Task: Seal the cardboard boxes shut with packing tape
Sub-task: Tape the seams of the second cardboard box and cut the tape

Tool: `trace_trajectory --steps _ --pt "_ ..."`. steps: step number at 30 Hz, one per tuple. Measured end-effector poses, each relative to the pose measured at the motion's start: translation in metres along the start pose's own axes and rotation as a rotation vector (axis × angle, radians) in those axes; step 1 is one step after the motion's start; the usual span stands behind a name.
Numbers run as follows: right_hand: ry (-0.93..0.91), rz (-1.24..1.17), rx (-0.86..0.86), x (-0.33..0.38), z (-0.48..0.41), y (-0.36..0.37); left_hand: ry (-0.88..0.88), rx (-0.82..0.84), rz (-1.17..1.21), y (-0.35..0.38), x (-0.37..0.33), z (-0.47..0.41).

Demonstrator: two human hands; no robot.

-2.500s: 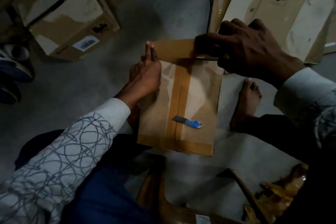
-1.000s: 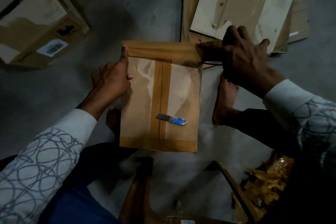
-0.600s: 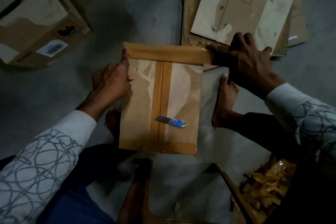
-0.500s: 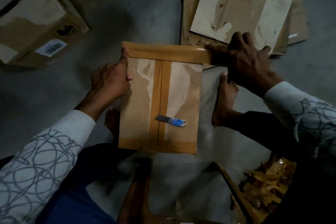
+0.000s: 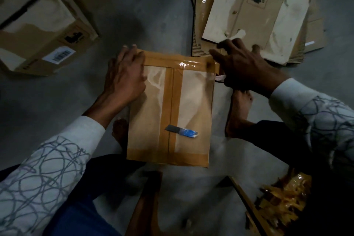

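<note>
showing no legible writing: only a barcode label [image 5: 58,56] on the side carton [image 5: 38,30] at left, print too small to read. lying beyond, flattened cardboard [image 5: 254,5]; at lower right, crumpled tape scraps [image 5: 283,201]; just right of the cardboard box [image 5: 149,113], a bare foot [image 5: 238,113]. resting on the lid, a blue-handled blade [image 5: 182,131]. running across the far edge, a tape strip [image 5: 182,62]. pressing flat on the far left corner, left hand [image 5: 124,76], fingers straight. blurred over the strip's right end, right hand [image 5: 247,67], fingers splayed; any grip beneath the palm impossible to tell.
</note>
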State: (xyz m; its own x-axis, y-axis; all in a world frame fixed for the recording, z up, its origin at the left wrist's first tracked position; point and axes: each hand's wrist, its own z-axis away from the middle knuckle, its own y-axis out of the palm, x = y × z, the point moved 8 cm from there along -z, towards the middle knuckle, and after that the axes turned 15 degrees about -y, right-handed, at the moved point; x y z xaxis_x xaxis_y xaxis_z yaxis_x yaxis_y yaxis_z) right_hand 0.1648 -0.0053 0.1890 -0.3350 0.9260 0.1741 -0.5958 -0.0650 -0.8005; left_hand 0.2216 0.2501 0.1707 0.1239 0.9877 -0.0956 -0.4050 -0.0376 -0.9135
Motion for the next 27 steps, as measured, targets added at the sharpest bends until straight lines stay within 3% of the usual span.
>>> trace_trajectory --steps 4,9,12,14,17,22,27 --pt "-0.198 -0.197 -0.287 0.028 -0.019 -0.022 0.174 -0.001 0.241 -0.001 -0.026 -0.007" --pt "-0.321 -0.4 -0.37 0.073 -0.052 -0.002 0.218 0.062 0.323 0.002 -0.048 -0.022" --pt "-0.207 -0.429 -0.389 0.07 -0.074 0.023 0.224 0.076 0.34 0.014 -0.044 -0.032" --pt "-0.073 -0.416 -0.501 0.054 -0.074 0.031 0.229 0.054 0.312 0.02 -0.033 -0.037" --pt "0.014 -0.307 -0.647 0.046 -0.06 0.035 0.135 0.056 0.321 0.025 -0.011 -0.041" --pt "0.1 -0.259 -0.679 0.039 -0.044 0.043 -0.143 0.182 0.684 0.042 0.02 -0.044" --pt "0.168 -0.319 -0.769 0.033 -0.042 0.05 -0.384 0.0 1.006 0.055 0.033 -0.034"
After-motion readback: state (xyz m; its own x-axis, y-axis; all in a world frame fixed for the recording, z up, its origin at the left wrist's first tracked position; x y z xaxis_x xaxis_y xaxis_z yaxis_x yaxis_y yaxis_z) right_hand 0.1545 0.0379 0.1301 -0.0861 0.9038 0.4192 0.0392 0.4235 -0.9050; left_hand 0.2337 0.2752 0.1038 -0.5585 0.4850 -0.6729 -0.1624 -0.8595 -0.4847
